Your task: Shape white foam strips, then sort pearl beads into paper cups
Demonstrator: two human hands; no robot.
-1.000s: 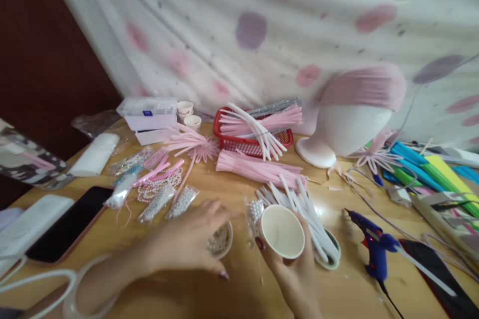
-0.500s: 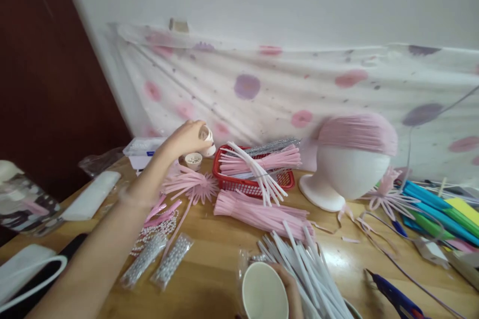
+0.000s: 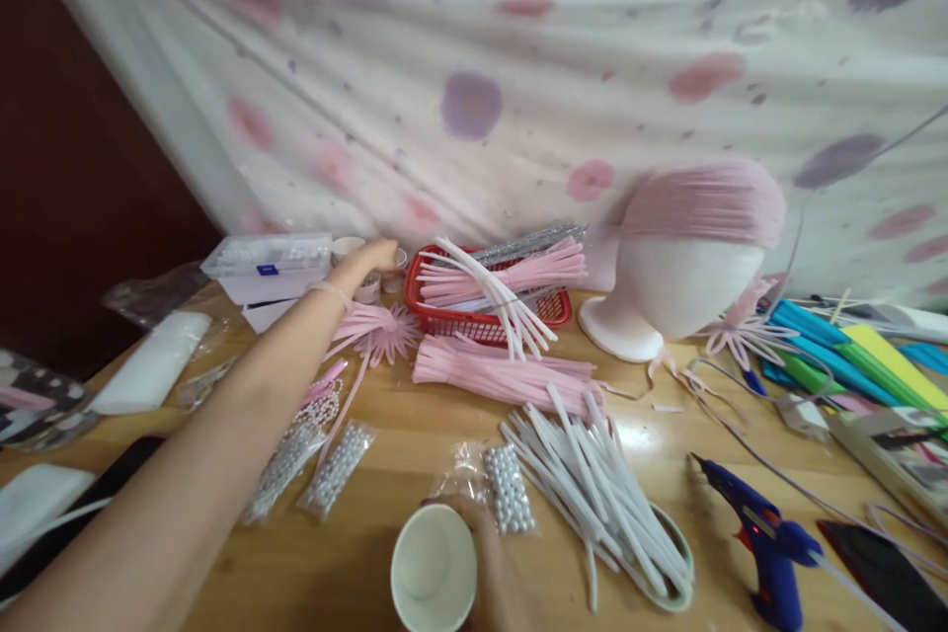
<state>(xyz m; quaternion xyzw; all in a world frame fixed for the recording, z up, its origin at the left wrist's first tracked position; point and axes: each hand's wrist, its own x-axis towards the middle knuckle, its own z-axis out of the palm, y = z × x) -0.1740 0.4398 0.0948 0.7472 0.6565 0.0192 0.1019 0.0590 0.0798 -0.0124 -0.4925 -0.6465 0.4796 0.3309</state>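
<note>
My right hand [image 3: 485, 538] is wrapped round an empty-looking white paper cup [image 3: 419, 578] near the front edge, its mouth turned towards me. Far across the table, my left hand [image 3: 379, 259] has its fingers closed at a small white cup [image 3: 398, 267], just left of the red basket [image 3: 459, 321]. Another small cup [image 3: 368, 289] stands under that hand, and a further cup rim [image 3: 348, 245] shows behind the wrist. A clear bag of silvery pearl beads [image 3: 509, 489] lies beside my right hand. Part of the left fingers is hidden.
Pink pipe cleaners [image 3: 504, 370] and white ones [image 3: 592, 504] lie in bundles mid-table. A foam head [image 3: 681, 286] wears a pink cap. To the right is a blue glue gun [image 3: 762, 533] with its cord. A clear lidded box [image 3: 271, 267] sits at the back left.
My left hand has lowered with the small cup to the table beside the basket. My right hand and its paper cup have shifted left, baring the bead bag. The view has tilted down.
</note>
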